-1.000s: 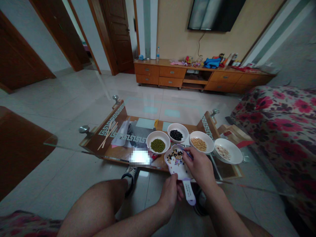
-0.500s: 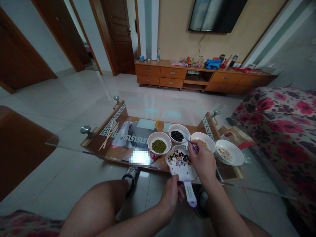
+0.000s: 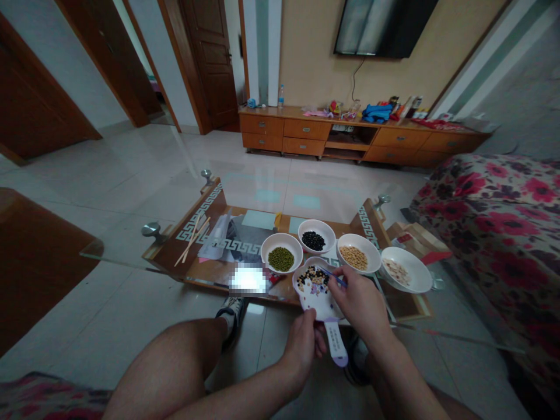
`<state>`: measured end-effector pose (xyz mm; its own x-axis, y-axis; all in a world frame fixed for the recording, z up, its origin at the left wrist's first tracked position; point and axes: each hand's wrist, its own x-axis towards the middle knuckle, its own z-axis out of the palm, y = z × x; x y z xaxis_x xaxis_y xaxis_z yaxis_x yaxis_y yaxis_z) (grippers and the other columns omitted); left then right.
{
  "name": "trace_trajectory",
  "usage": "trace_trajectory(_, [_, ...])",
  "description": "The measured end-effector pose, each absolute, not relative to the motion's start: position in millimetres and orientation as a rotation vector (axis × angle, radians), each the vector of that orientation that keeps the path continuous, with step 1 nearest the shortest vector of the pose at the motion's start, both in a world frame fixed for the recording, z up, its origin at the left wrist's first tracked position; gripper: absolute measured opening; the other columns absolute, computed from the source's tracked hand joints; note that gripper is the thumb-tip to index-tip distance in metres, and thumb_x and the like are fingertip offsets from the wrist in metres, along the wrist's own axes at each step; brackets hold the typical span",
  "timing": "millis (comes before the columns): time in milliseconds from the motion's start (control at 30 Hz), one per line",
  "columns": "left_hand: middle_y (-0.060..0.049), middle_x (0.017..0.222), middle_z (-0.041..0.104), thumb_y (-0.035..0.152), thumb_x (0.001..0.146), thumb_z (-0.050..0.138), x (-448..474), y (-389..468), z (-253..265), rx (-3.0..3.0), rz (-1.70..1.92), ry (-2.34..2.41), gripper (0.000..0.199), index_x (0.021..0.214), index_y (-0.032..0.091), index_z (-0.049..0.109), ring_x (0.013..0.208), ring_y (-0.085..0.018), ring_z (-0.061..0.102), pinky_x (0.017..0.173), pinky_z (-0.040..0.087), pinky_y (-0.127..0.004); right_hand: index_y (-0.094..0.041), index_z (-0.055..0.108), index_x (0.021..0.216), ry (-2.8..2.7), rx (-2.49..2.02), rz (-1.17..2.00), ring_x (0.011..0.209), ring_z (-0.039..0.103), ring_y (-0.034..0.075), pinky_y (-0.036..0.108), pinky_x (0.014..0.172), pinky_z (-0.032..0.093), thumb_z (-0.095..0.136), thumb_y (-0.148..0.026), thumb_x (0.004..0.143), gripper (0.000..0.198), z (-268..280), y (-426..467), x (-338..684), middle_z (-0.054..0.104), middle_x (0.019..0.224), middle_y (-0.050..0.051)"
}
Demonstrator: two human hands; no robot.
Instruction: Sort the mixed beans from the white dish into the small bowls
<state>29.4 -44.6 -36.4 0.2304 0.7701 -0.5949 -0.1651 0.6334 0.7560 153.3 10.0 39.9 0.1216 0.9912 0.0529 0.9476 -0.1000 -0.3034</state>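
My left hand [image 3: 304, 338] grips the near edge of a white, purple-trimmed handled tray [image 3: 321, 306], thumb on top. Mixed dark and pale beans [image 3: 315, 279] lie toward its far end. My right hand [image 3: 356, 297] is closed on blue tweezers [image 3: 335, 276], their tips down among those beans. Beyond the tray stand a bowl of green mung beans [image 3: 280, 259], a bowl of black beans [image 3: 314, 240] and a bowl of yellow soybeans [image 3: 353, 257]. Farther right, a white bowl [image 3: 413, 283] holds pale flat pieces. Whether the tweezers pinch a bean is too small to tell.
The bowls stand on a glass-topped table [image 3: 126, 233]. Wooden chopsticks [image 3: 192, 240] lie at its left, near papers [image 3: 216, 236]. A brown paper bag [image 3: 415, 236] shows behind the right bowl. A flowered sofa [image 3: 490, 192] is at the right, and a low cabinet [image 3: 306, 128] stands against the wall.
My right hand has brought the tweezers from the black bean bowl down and toward me, onto the beans in the tray. The soybeans are now uncovered. My left hand stays in place.
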Motion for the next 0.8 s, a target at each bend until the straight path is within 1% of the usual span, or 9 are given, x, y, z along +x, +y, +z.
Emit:
trace_trajectory(133, [-0.001,0.044,0.049,0.078,0.069,0.032,29.2,-44.5,-33.6,0.631,0.705,1.177,0.065,0.065,0.018,0.056,0.04,-0.012,0.04,0.047,0.029,-0.026,-0.022,0.064,0.089,-1.965,-2.203,0.273,0.071,0.065,0.017,0.024,0.059,0.033,0.051,-0.035,0.088,0.018,42.3,7.4,155.0,0.071,0.077,0.004])
trace_trajectory(400, [0.0,0.044,0.048,0.078,0.067,0.033,29.4,-44.1,-34.1,0.616,0.688,1.187,0.064,0.062,0.018,0.055,0.04,-0.011,0.04,0.047,0.029,-0.026,-0.024,0.064,0.089,-2.03,-2.25,0.224,0.072,0.066,0.018,0.026,0.059,0.032,0.049,-0.035,0.089,0.019,35.6,6.3,157.3,0.072,0.079,0.003])
trace_trajectory(800, [-0.001,0.046,0.049,0.077,0.073,0.032,28.4,-45.0,-33.5,0.631,0.693,1.182,0.064,0.065,0.018,0.056,0.042,-0.013,0.041,0.048,0.03,-0.027,-0.022,0.066,0.09,-2.06,-2.181,0.209,0.069,0.066,0.018,0.026,0.058,0.032,0.051,-0.034,0.088,0.019,31.5,7.2,158.0,0.072,0.077,0.004])
